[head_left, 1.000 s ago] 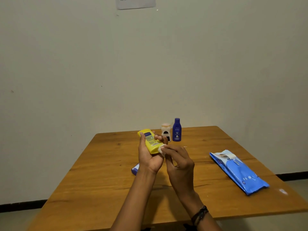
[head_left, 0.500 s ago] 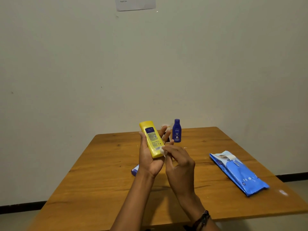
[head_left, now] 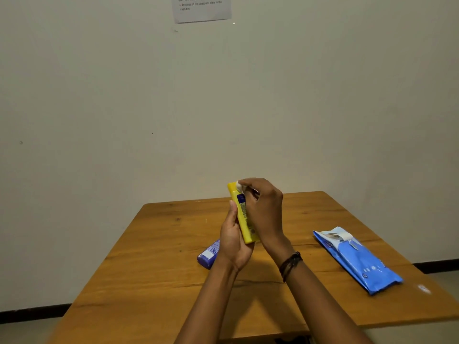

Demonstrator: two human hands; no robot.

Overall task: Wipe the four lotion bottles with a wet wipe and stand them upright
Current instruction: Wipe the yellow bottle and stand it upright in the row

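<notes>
The wall [head_left: 99,95] is the biggest thing here. It is plain, pale and smooth. A sheet of white paper [head_left: 202,8] with small print is stuck high up on it.

Next comes the table [head_left: 149,281]. It is made of brown wood with dark lines and little knots in it, and its top is flat and a bit shiny.

On the right side of the table lies a long blue pack of wipes [head_left: 357,261]. It is soft, crinkly plastic, and its white flap is peeled back at the far end.

The yellow bottle [head_left: 244,219] is held up in the air over the middle of the table. It is tall and flat-sided, made of smooth plastic, with a dark blue patch and tiny writing down its front. It stands nearly straight, with its top leaning a little to the left.

The left hand [head_left: 233,242] grips the lower half of the yellow bottle, thumb up along its side. The right hand [head_left: 265,209] has its fingers curled and pinches a small white wet wipe [head_left: 239,186] against the top of the bottle.

A purple-blue bottle [head_left: 210,254] lies on its side on the table, just behind the left wrist, partly hidden.

A dark band [head_left: 290,265] of thin cords goes round the right wrist.
</notes>
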